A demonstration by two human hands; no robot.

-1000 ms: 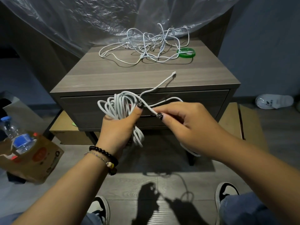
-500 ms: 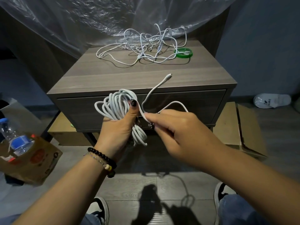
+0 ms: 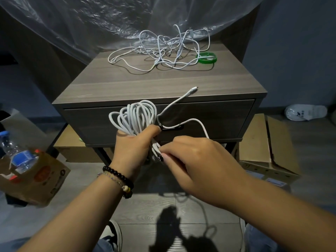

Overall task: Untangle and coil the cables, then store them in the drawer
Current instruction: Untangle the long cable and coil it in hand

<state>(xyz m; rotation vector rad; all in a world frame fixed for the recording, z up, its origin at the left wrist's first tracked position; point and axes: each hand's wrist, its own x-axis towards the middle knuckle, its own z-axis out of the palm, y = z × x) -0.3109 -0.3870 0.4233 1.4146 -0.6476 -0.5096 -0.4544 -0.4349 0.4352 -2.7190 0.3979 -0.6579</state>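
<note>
Two hands work in front of the closed drawer of a grey-brown nightstand. Far left on the floor, a water bottle stands in an open cardboard box. Next comes the left hand (beaded bracelets on its wrist), its fingers and thumb curled round a bundle of white cable whose loops fan up above the fist, against the drawer front. From that bundle a free end rises to the right, its plug tip over the nightstand's front edge, while another strand arcs over to the right hand. That hand's fingertips pinch the cable just below the left fist, close against the lower loops. Farther back on the nightstand top lies a tangled heap of white cables, touching a green ring at its right. Flattened cardboard lies on the floor at right.
</note>
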